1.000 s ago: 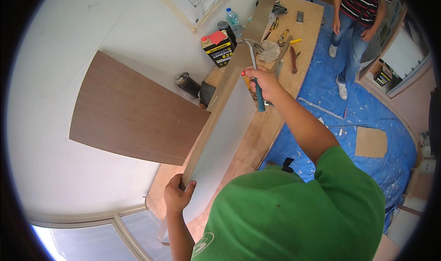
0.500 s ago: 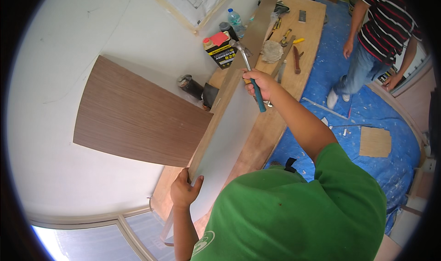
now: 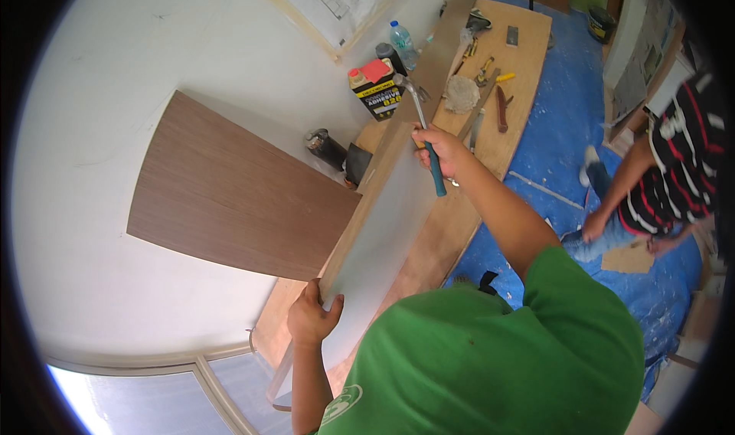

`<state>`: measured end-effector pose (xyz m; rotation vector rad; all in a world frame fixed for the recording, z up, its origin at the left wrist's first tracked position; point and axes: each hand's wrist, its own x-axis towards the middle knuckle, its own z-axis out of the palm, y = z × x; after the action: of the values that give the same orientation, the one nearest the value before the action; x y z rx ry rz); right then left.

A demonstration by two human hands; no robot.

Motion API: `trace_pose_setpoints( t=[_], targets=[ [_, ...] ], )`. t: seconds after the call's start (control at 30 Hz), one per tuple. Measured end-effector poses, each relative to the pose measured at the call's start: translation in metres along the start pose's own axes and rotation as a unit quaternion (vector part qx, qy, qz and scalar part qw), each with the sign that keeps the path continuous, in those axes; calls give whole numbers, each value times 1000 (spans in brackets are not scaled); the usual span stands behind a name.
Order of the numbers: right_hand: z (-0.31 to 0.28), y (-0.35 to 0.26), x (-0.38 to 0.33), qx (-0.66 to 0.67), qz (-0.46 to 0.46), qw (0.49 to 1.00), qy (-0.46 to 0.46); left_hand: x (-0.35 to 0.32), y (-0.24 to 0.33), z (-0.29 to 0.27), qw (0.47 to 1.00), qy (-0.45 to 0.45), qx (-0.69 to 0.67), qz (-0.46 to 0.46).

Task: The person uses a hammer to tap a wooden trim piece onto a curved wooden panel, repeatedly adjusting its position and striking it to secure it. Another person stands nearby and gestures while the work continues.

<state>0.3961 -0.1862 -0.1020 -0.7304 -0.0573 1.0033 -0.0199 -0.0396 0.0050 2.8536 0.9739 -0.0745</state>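
Wood panel (image 3: pixel 375 228): stands on edge against the white wall, centre of scene, brown veneer sheet (image 3: pixel 230 194) to its left
Left hand (image 3: pixel 312 316): fingers wrapped over the panel's near end
Right hand (image 3: pixel 440 148): fist closed around a teal-handled hammer (image 3: pixel 423 132) at the far end
Advice: brace the near end firmly, strike squarely
Right: another person crouches on blue floor sheeting (image 3: pixel 566 129)

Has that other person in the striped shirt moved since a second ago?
Yes. The person in the striped shirt has shifted away from the wooden workbench along the blue floor sheet and now bends down.
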Motion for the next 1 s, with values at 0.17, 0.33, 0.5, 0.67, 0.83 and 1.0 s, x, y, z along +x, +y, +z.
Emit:
trace_pose_setpoints(
  t=[0.17, 0.33, 0.5, 0.67, 0.83, 1.0],
  targets=[
    [-6, 3, 3, -37, -26, 998, 33, -4, 6, -8, 999, 4, -35, -7],
    [-14, 1, -11, -46, -152, 979, 129, -13, 3, -9, 996, 38, -84, -12],
    [-4, -23, -32, -59, -222, 964, 132, -25, -12, -2, 989, 81, -123, 15],
    [60, -8, -29, -151, -222, 963, 33, -31, -33, 11, 986, 76, -149, 11],
    [143, 52, -25, -223, -165, 950, -145, -45, -54, 24, 979, 134, -151, 43],
    [189, 104, -28, -271, 25, 943, -189, -44, -51, 37, 980, 140, -139, 34]
  ],
)
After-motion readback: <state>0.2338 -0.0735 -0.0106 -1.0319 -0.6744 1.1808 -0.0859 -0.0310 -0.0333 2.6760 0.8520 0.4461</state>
